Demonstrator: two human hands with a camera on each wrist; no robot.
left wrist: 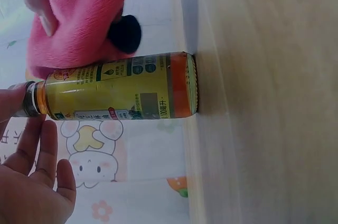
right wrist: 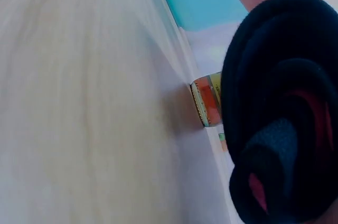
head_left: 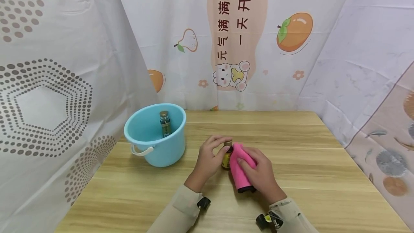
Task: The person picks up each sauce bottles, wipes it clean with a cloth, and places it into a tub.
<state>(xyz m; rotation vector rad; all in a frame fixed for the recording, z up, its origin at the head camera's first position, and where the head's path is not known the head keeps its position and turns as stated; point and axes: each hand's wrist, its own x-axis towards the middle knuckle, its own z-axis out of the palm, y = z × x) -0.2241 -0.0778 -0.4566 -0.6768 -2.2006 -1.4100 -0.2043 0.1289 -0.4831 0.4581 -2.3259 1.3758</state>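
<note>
A small glass bottle (head_left: 226,160) with a yellow label (left wrist: 100,94) and a metal cap stands upright on the wooden table. My left hand (head_left: 208,159) pinches it at the cap, thumb on one side and fingers on the other. Beside the bottle, my right hand (head_left: 262,175) grips a folded pink cloth (head_left: 240,172) with black edging, which lies against the bottle's right side. The cloth's dark rolled end (right wrist: 285,34) fills much of the right wrist view and hides most of the bottle there.
To the left stands a light blue bucket (head_left: 165,155) with a white handle (head_left: 142,151). Inside it, a second capped bottle (head_left: 165,124) leans upright. Printed curtains (head_left: 191,71) hang behind the wooden table (head_left: 310,175) and at both sides.
</note>
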